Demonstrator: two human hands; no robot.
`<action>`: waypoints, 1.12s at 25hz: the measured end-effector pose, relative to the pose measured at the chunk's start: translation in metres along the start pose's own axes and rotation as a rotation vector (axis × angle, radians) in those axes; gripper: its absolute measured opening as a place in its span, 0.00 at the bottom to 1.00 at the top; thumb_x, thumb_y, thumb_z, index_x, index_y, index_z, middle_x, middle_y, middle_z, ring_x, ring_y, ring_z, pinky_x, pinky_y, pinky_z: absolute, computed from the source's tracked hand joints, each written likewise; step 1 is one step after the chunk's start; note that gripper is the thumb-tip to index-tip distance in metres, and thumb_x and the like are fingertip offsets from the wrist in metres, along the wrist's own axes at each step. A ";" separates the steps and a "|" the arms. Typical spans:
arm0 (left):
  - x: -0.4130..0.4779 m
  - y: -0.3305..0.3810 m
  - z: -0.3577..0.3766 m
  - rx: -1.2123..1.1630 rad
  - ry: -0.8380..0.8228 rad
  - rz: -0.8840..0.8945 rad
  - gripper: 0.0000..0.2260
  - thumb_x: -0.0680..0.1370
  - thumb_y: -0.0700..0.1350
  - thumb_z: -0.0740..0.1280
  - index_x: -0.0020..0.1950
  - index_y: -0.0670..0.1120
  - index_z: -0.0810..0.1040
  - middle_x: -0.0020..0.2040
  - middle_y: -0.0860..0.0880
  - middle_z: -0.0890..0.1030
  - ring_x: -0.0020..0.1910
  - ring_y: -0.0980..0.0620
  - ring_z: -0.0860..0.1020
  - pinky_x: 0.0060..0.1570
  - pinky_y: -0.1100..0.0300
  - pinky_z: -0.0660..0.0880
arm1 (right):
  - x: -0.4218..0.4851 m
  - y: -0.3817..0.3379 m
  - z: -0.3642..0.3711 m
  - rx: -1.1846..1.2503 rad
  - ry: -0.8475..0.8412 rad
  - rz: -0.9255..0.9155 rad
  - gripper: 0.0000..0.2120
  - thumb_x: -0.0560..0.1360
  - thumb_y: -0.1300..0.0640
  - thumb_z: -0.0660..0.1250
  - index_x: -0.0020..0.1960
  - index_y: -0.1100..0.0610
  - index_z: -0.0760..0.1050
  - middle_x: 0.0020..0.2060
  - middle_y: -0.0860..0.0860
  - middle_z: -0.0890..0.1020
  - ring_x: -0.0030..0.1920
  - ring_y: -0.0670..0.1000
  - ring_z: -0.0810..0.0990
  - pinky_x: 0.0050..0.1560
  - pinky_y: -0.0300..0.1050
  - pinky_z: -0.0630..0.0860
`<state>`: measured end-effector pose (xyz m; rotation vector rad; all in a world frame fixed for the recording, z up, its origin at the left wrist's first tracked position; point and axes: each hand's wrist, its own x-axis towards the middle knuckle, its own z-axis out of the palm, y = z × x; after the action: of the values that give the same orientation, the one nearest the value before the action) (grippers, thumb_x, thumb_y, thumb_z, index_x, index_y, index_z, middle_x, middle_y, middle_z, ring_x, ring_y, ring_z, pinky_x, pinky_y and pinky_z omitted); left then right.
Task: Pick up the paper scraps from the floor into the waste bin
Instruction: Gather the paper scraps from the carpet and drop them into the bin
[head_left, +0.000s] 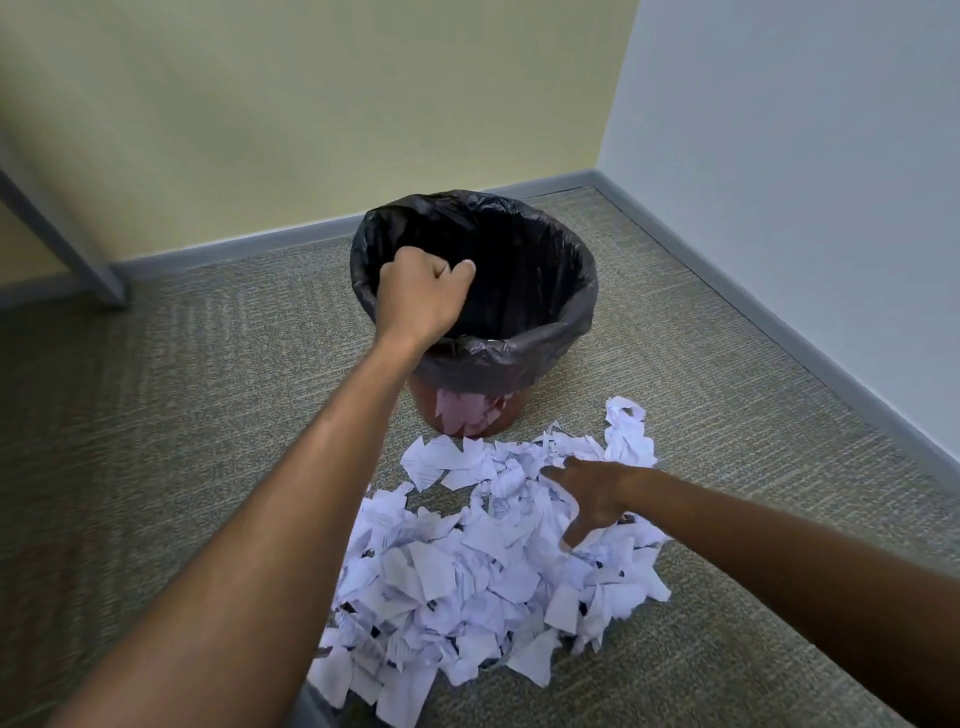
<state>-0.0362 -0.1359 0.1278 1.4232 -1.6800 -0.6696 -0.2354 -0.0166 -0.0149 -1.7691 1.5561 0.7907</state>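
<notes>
1. Paper scraps (467, 587) heaped on the floor (182, 415), just in front of the waste bin (571, 322).
2. Left hand (421, 296) curled into a fist over the bin's mouth; contents impossible to tell.
3. Right hand (592, 499) spread-fingered, touching the heap.

**Corner of an office-like room**

Grey-green woven carpet (182, 415) spreads outward from the left hand (421, 299) and right hand (592, 499). Beyond the left hand a yellow wall (311, 104) meets a pale blue wall (805, 156) above grey baseboard (234, 251); a bag-lined waste bin (571, 332) stands beneath it.
</notes>
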 end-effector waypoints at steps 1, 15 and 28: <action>-0.007 -0.007 0.000 0.035 -0.001 0.013 0.23 0.73 0.49 0.66 0.21 0.44 0.63 0.19 0.51 0.63 0.19 0.56 0.59 0.23 0.63 0.61 | 0.002 -0.005 0.005 -0.013 0.006 -0.008 0.56 0.68 0.38 0.74 0.79 0.49 0.39 0.79 0.57 0.45 0.78 0.60 0.56 0.74 0.55 0.62; -0.083 -0.085 0.019 0.341 -0.769 0.112 0.08 0.71 0.46 0.66 0.31 0.47 0.74 0.29 0.49 0.76 0.29 0.52 0.73 0.32 0.59 0.69 | 0.035 -0.054 0.051 -0.490 0.213 -0.173 0.41 0.70 0.61 0.73 0.76 0.58 0.54 0.71 0.65 0.62 0.58 0.65 0.77 0.53 0.54 0.76; -0.158 -0.155 0.054 0.901 -1.344 -0.057 0.50 0.68 0.57 0.76 0.79 0.56 0.47 0.80 0.45 0.39 0.78 0.37 0.39 0.72 0.32 0.56 | 0.035 -0.045 0.061 -0.453 0.203 -0.198 0.39 0.71 0.68 0.68 0.77 0.56 0.55 0.73 0.66 0.60 0.52 0.65 0.81 0.46 0.51 0.77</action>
<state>0.0064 -0.0223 -0.0655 1.6987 -3.2948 -1.0919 -0.1884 0.0139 -0.0763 -2.3536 1.3675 0.9419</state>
